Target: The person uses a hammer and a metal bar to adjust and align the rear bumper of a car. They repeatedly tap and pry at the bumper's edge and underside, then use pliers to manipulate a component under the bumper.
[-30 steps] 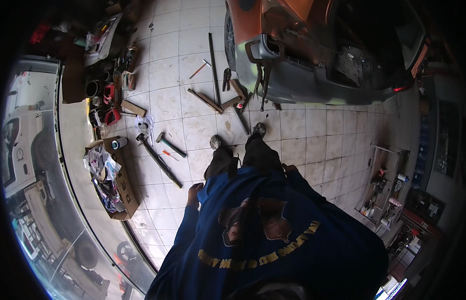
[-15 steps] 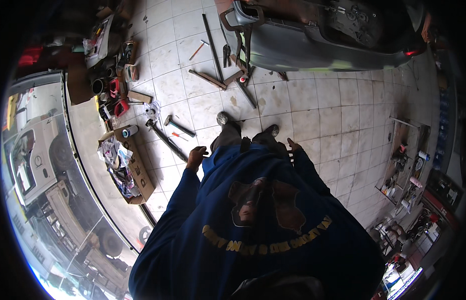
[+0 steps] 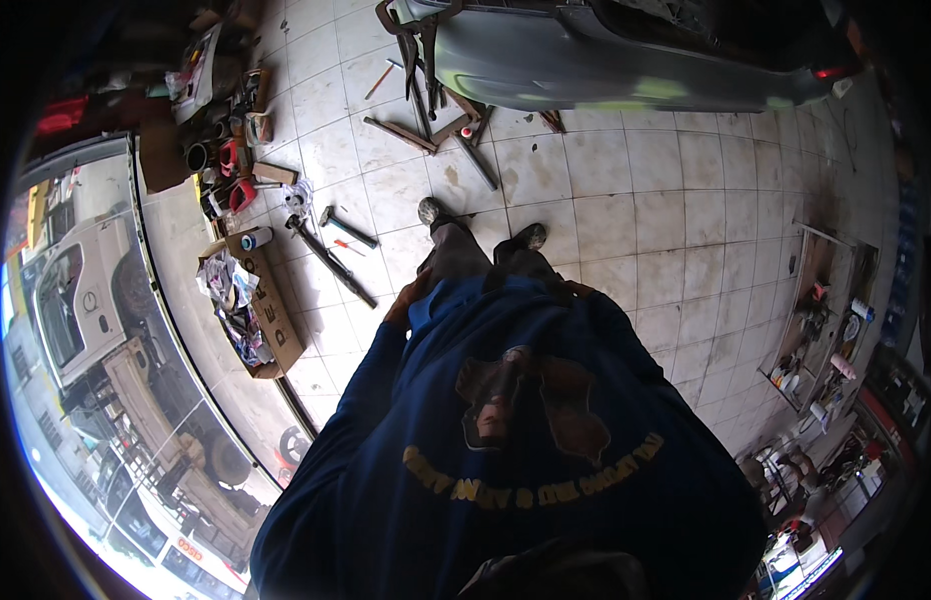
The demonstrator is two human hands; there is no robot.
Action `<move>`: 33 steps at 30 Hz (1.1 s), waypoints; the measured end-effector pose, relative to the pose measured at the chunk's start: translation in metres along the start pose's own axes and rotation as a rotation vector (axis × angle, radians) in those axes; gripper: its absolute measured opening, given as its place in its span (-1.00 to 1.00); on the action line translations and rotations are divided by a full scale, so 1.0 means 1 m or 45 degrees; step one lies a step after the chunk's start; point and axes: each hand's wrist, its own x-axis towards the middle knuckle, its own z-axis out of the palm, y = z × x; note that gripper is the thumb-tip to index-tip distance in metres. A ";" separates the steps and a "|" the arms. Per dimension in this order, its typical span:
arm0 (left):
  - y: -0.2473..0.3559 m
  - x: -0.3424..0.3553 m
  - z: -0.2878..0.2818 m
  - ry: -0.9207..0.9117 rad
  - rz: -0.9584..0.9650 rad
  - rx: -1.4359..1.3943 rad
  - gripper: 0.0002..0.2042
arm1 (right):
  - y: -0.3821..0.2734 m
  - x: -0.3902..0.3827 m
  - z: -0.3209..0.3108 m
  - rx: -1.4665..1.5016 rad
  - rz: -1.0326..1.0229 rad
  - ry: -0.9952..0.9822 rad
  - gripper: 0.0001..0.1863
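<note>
My left hand (image 3: 411,298) hangs beside my left thigh, close to the trousers and the hem of my blue shirt. Its fingertips are hidden against the dark cloth. Only a small part of my right hand (image 3: 580,289) shows at my right hip; its fingers are out of sight. No object is visible in either hand. On the tiled floor left of my feet lie a hammer (image 3: 350,228), a long dark bar-like tool (image 3: 333,264) and a thin red tool (image 3: 347,246). My shoes (image 3: 433,211) stand on the white tiles.
A grey car bumper (image 3: 546,70) spans the top. Clamps (image 3: 418,50) and metal bars (image 3: 476,163) lie near it. At left stands a cardboard box (image 3: 276,320) of crumpled paper beside a glass front. A low rack (image 3: 801,310) with tools and bottles is at right.
Both hands have drawn in toward my thighs, and the right is now mostly hidden. The view has shifted, with the bumper and clamps lying farther left and higher. My feet have shifted slightly.
</note>
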 end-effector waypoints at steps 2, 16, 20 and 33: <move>0.004 0.005 0.015 -0.015 0.044 0.069 -0.55 | 0.015 -0.020 -0.024 0.232 0.114 -0.087 -0.27; -0.032 0.035 -0.010 0.100 0.677 0.857 -0.53 | -0.004 0.014 -0.020 -0.322 -0.070 0.296 -0.34; 0.001 0.019 -0.001 0.181 0.421 0.338 -0.58 | -0.045 0.034 -0.025 -0.624 -0.176 0.505 -0.35; 0.019 0.161 -0.021 0.188 0.156 -0.053 -0.56 | -0.257 0.156 0.042 -0.667 -0.331 0.922 -0.61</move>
